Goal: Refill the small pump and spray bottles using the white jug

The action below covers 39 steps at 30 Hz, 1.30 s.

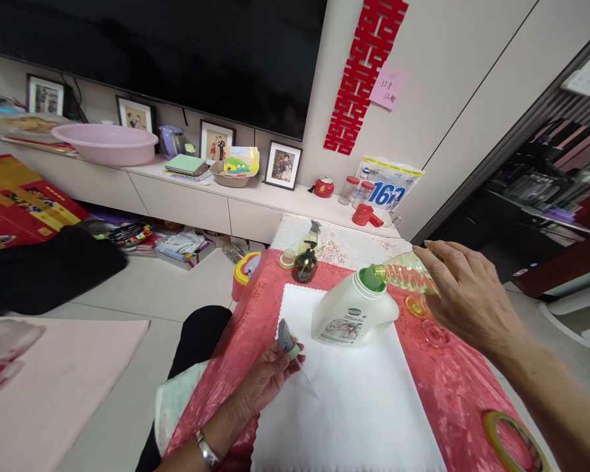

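Observation:
My left hand (270,377) is closed around a grey spray trigger head (288,341), whose thin clear tube points down over the white mat. In my right hand (459,282) a clear ribbed plastic bottle (406,270) lies tipped nearly level. Its neck rests at the green-rimmed mouth (372,278) of a large white detergent jug (347,313). The jug stands upright on the white mat (344,406), its label facing me. Whether liquid is flowing between them, I cannot tell. Behind the jug are a dark pump bottle (305,263) and a clear spray bottle (309,237).
A red cloth (240,367) covers the table. A tape roll (514,440) lies at the front right, and a small amber lid (417,305) beside the jug. At the back runs a cabinet holding photo frames (282,165), a pink basin (109,144) and red-lidded jars (349,190).

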Each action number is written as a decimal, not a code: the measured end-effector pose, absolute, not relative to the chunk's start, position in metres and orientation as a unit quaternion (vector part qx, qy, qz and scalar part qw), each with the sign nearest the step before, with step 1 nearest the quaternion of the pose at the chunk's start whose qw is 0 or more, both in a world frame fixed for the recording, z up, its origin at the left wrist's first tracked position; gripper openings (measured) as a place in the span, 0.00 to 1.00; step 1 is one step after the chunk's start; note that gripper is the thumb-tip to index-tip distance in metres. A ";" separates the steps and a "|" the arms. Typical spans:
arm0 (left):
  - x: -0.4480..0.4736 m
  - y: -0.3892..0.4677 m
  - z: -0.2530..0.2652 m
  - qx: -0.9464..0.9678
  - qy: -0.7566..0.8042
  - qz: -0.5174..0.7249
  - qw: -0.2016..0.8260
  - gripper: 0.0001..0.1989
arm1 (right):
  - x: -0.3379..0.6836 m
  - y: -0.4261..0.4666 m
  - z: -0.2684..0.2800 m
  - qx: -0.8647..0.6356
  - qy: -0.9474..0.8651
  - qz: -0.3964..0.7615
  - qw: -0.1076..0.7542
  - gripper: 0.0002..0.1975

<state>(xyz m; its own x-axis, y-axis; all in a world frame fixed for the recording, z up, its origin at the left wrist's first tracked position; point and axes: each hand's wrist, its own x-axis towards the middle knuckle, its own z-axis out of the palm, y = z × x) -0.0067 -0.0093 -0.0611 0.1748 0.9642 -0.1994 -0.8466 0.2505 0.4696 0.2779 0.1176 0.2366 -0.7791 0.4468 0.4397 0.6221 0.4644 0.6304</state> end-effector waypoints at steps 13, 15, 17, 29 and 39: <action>-0.006 -0.009 -0.064 0.132 0.233 0.601 0.753 0.20 | 0.277 0.115 0.241 -0.294 -0.854 -0.417 0.106 0.28; -0.006 -0.009 -0.064 0.133 0.234 0.601 0.753 0.20 | 0.276 0.114 0.242 -0.293 -0.853 -0.418 0.106 0.28; -0.006 -0.009 -0.064 0.135 0.236 0.602 0.751 0.20 | 0.275 0.115 0.242 -0.291 -0.852 -0.422 0.106 0.27; -0.006 -0.009 -0.066 0.137 0.236 0.600 0.752 0.20 | 0.273 0.117 0.246 -0.278 -0.852 -0.432 0.098 0.26; -0.006 -0.011 -0.063 0.129 0.239 0.602 0.751 0.20 | 0.273 0.117 0.251 -0.272 -0.854 -0.435 0.084 0.28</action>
<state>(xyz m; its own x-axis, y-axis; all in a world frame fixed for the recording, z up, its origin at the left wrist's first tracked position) -0.0055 -0.0106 -0.0632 0.1617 0.9658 -0.2028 -0.8425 0.2421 0.4813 0.2727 0.1174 0.2512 -0.8386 0.3912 0.3792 0.5367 0.4733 0.6985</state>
